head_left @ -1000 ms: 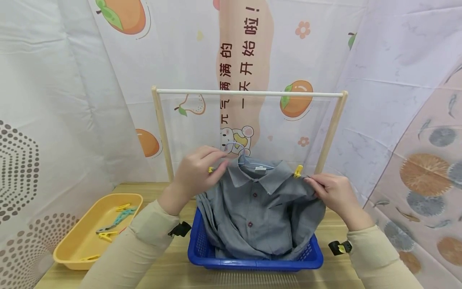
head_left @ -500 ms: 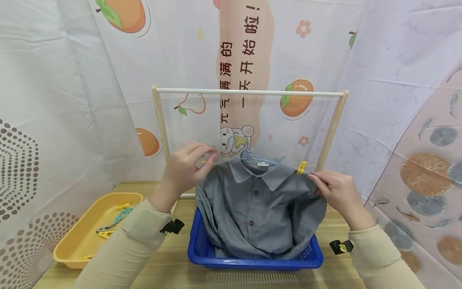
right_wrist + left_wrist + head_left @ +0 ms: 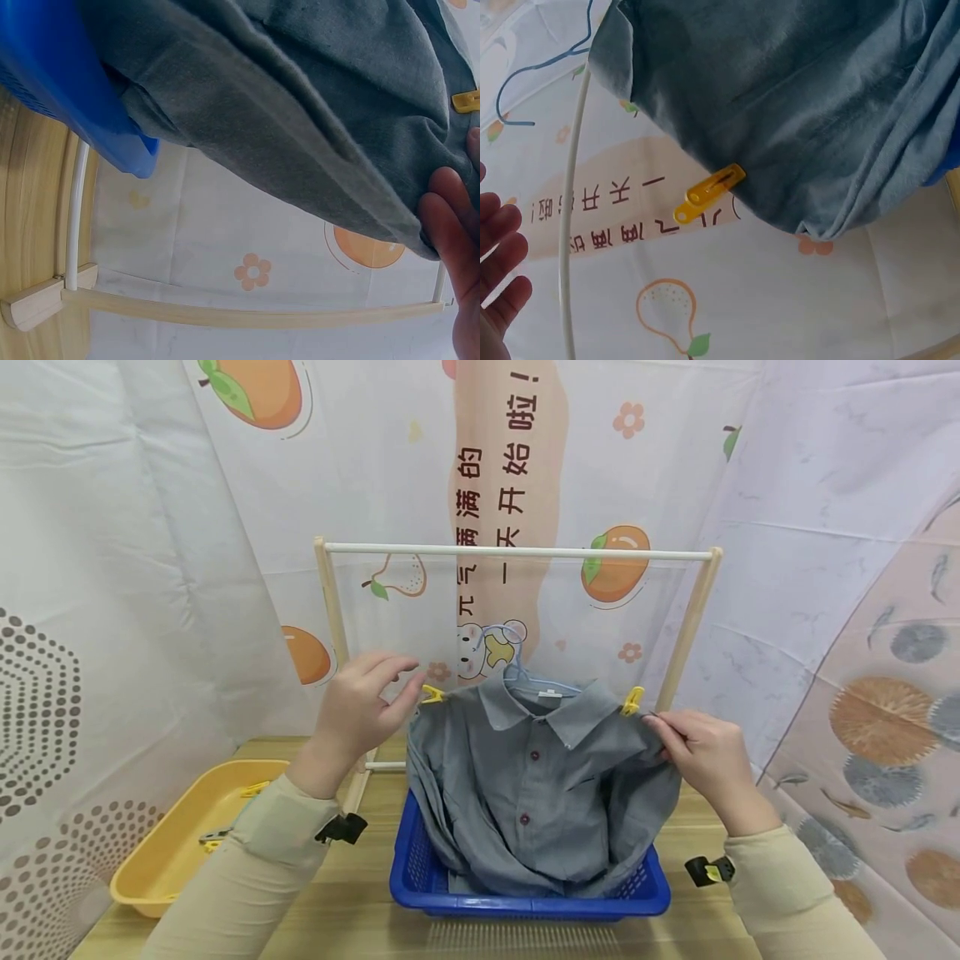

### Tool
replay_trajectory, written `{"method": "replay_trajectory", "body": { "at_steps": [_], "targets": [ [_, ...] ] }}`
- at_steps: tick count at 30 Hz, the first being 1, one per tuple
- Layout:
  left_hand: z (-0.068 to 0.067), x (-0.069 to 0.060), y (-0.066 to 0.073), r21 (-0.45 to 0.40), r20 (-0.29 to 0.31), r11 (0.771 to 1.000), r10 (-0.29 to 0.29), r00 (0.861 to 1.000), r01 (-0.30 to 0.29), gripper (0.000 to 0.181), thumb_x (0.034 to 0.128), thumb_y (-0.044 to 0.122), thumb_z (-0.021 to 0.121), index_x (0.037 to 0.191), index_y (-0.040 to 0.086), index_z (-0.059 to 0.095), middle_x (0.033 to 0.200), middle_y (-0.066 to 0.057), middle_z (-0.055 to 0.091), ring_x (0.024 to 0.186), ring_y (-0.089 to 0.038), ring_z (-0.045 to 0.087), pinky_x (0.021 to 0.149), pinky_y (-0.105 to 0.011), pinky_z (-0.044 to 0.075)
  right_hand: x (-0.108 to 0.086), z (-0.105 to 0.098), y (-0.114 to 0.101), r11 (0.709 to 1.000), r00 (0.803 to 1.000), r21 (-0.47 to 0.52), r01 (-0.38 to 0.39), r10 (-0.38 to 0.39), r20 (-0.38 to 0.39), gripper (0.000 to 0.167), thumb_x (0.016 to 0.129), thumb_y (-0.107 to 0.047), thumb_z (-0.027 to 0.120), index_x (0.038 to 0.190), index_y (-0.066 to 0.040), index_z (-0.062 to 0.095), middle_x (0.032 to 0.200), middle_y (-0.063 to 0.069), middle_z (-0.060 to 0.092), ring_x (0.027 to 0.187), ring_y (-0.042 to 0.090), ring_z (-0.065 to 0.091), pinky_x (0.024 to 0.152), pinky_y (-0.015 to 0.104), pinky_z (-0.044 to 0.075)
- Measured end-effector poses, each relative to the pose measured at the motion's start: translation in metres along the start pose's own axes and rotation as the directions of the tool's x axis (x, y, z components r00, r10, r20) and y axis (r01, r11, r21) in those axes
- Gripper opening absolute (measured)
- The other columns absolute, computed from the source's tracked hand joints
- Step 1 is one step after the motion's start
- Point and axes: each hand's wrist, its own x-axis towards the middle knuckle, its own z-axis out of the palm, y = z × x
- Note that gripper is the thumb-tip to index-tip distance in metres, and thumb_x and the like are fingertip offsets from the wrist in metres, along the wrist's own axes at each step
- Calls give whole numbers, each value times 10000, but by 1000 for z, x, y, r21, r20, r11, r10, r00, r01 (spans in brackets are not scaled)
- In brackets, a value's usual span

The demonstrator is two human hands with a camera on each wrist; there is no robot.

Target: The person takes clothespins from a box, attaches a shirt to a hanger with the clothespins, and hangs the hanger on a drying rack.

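Observation:
A grey-blue collared shirt (image 3: 525, 785) on a light blue hanger (image 3: 551, 683) has its lower part in a blue basket (image 3: 525, 906). One yellow clip (image 3: 432, 694) is fixed at its left shoulder, another yellow clip (image 3: 632, 701) at the right shoulder. Just left of the first clip, my left hand (image 3: 356, 714) is raised with fingers loosely bent and holds nothing; in the left wrist view that clip (image 3: 711, 193) stands apart from the fingertips (image 3: 502, 255). My right hand (image 3: 708, 760) pinches the shirt's right shoulder edge, also seen in the right wrist view, where the fingers (image 3: 450, 217) grip the cloth (image 3: 315, 127).
Behind the basket stands a rack with a white top bar (image 3: 517, 552) and wooden posts (image 3: 686, 635). On the left, a yellow tray (image 3: 131, 868) holds some clips, partly covered by the left forearm. Printed curtains hang at the back and sides.
My left hand has moved left, away from the hanger and the left shoulder, leaving the clip there in view. The shirt's collar and hanger have shifted slightly right and the hook has risen; the right hand keeps its pinch.

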Motion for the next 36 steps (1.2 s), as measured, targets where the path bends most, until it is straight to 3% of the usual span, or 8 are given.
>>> {"method": "replay_trajectory", "body": {
  "at_steps": [8,13,21,31,33,36],
  "targets": [
    [-5,-13,-8,42,62,996,-79,995,76,251,902,219,709,1015,-3,742,959,-135,739,772,-295,674,662,-461,562,0,1,-1,999,1000,-23,-24,24,-19,76,799,-79,825,870,-99,807,664,-35,688,504,85,593,525,411,518],
    [-7,-25,-11,55,137,985,-169,976,162,267,888,216,745,1058,11,732,997,-110,731,761,-265,659,612,-425,542,1,0,-2,999,999,-32,-34,33,-27,56,810,-88,821,860,-79,798,641,-33,672,502,101,590,528,422,517],
    [-10,-41,-16,64,276,941,-337,900,333,338,914,261,761,1146,22,706,1080,-96,708,839,-238,665,627,-404,548,1,1,-2,997,998,-55,-52,51,-35,37,820,-89,816,847,-95,791,628,-36,662,500,116,587,522,433,513],
    [-13,-53,-17,90,376,901,-426,823,425,440,952,356,729,1245,34,662,1211,-124,674,908,-247,658,686,-427,565,1,1,-3,994,997,-75,-77,75,-23,45,833,-102,814,845,-71,783,624,-13,658,506,139,595,525,446,524],
    [-14,-55,-17,99,400,888,-449,799,449,458,963,384,712,1258,38,652,1232,-129,666,939,-261,660,717,-449,570,1,1,-3,994,996,-78,-82,80,-25,53,845,-112,807,841,-65,781,622,-10,655,508,145,595,527,450,527],
    [-14,-59,-18,125,446,859,-496,745,497,507,981,452,669,1288,51,634,1276,-128,649,1003,-279,652,769,-478,566,1,1,-4,993,996,-82,-88,85,-31,63,854,-120,802,847,-60,785,620,-8,653,509,151,595,538,454,531]
  ]
}}
